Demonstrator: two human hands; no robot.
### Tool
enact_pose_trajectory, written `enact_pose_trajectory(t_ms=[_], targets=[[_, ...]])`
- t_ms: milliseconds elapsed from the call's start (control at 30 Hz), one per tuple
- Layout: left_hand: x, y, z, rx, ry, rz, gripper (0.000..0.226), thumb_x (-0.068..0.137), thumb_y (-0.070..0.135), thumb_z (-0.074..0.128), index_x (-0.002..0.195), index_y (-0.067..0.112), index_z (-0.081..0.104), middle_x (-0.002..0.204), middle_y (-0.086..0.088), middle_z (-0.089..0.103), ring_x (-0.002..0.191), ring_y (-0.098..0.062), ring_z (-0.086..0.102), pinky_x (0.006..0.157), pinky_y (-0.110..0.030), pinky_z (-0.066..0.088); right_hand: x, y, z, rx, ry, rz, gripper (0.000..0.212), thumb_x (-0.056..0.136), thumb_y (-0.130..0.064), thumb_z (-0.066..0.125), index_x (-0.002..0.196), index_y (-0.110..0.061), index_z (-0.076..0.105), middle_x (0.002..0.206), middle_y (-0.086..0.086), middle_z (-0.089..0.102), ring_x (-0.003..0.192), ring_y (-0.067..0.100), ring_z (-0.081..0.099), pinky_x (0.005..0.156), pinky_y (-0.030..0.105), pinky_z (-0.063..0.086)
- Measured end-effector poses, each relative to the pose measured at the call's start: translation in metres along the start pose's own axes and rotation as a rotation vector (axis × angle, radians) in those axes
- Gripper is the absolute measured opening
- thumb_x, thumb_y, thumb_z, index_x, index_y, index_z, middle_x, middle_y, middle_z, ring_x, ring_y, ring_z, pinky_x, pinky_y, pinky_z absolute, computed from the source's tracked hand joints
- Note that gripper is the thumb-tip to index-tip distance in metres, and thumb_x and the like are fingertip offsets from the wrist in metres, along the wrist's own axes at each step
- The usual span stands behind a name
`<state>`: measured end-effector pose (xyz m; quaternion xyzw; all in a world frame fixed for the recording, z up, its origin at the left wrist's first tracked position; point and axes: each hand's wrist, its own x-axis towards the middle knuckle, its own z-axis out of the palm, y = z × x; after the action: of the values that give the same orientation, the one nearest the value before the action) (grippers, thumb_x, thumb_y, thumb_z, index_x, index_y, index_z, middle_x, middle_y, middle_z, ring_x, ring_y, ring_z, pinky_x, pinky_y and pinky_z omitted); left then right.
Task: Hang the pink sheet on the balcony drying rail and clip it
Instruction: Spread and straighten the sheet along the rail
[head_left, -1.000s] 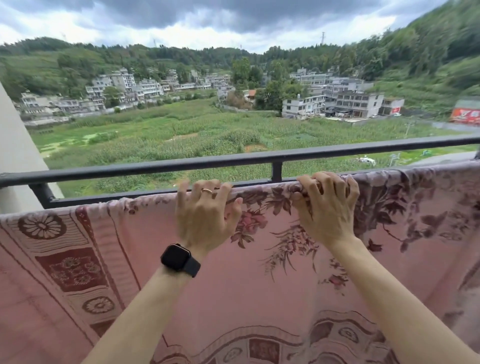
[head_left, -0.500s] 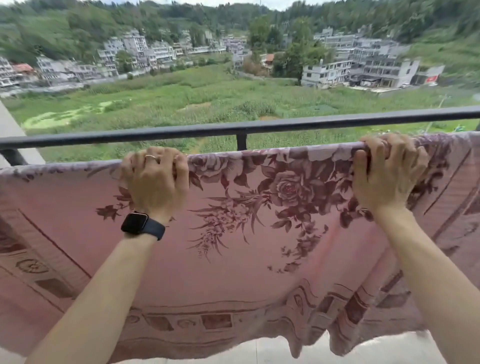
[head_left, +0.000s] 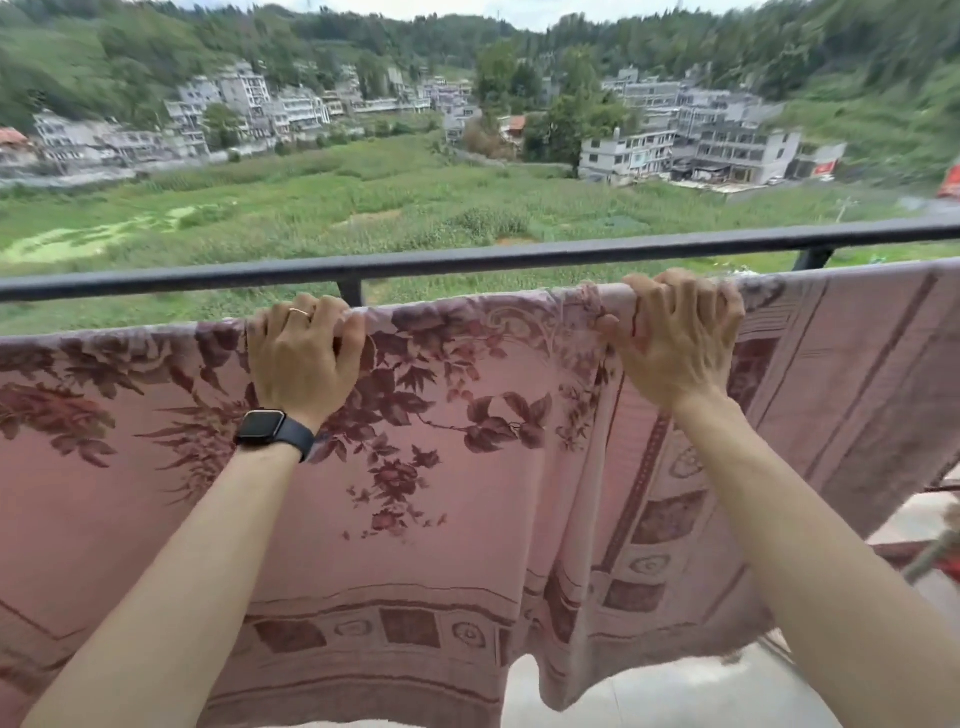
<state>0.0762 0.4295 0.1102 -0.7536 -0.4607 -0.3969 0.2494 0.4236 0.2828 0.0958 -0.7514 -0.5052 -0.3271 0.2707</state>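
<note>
Sheet (head_left: 467, 519): pink, dark red floral print, patterned border; draped over a rail hidden under its top fold, hanging down in loose folds.
Outer rail (head_left: 467, 262): dark metal, horizontal, bare, just beyond sheet.

Open gap between black railing (head_left: 467, 262) and draped sheet (head_left: 441, 467) — one post (head_left: 351, 294) interrupts it.

The pink sheet (head_left: 467, 493) hides its rail; both side edges cropped.
</note>
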Motion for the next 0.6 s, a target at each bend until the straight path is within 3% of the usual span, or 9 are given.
enact_pose_trajectory(t_ms=[167,267,400,500,600], targets=[[-0.001,0.032,-0.008,0.051,0.073,-0.175,0.034,0.099,0.031,0.038,0.097,0.011,0.065,0.093,-0.015,0.066,0.088,-0.032,0.054,0.098,-0.048,0.032,0.001,0.061,-0.001,0.047,0.099,0.025,0.043,0.103,-0.048,0.026,0.119,-0.022,0.057,0.120,0.005,0.050,0.118,0.026,0.044,0.105,0.050,0.024],[0.017,0.103,0.001,-0.025,0.082,-0.037,0.032,0.099,0.035,0.041,0.103,0.016,0.066,0.097,-0.010,0.070,0.093,-0.029,0.060,0.103,-0.047,0.030,0.005,0.073,0.003,0.028,0.104,-0.015,0.040,0.102,-0.048,0.029,0.117,-0.023,0.056,0.115,0.004,0.051,0.113,0.026,0.047,0.103,0.050,0.025],[0.028,0.154,0.020,-0.017,0.143,0.037,0.041,0.101,0.036,0.040,0.078,0.015,0.067,0.065,-0.008,0.067,0.062,-0.028,0.060,0.078,-0.040,0.040,0.015,0.148,0.002,0.031,0.103,0.031,0.052,0.102,-0.056,0.017,0.115,-0.022,0.055,0.115,0.005,0.050,0.114,0.028,0.048,0.105,0.057,0.026],[0.019,0.140,0.031,0.045,0.216,0.028,0.042,0.101,0.032,0.037,0.078,0.011,0.066,0.066,-0.013,0.066,0.064,-0.030,0.058,0.076,-0.041,0.038,0.014,0.211,-0.001,0.021,0.109,0.076,0.052,0.102,-0.056,0.020,0.121,-0.022,0.053,0.123,0.008,0.048,0.120,0.031,0.047,0.108,0.062,0.024],[0.017,0.145,0.030,0.054,0.167,-0.030,0.044,0.099,0.030,0.033,0.075,0.009,0.065,0.066,-0.014,0.065,0.065,-0.030,0.056,0.076,-0.042,0.036,0.012,0.215,0.006,0.043,0.160,0.041,0.046,0.102,-0.052,0.028,0.118,-0.019,0.056,0.122,0.007,0.048,0.119,0.031,0.047,0.108,0.065,0.024]])
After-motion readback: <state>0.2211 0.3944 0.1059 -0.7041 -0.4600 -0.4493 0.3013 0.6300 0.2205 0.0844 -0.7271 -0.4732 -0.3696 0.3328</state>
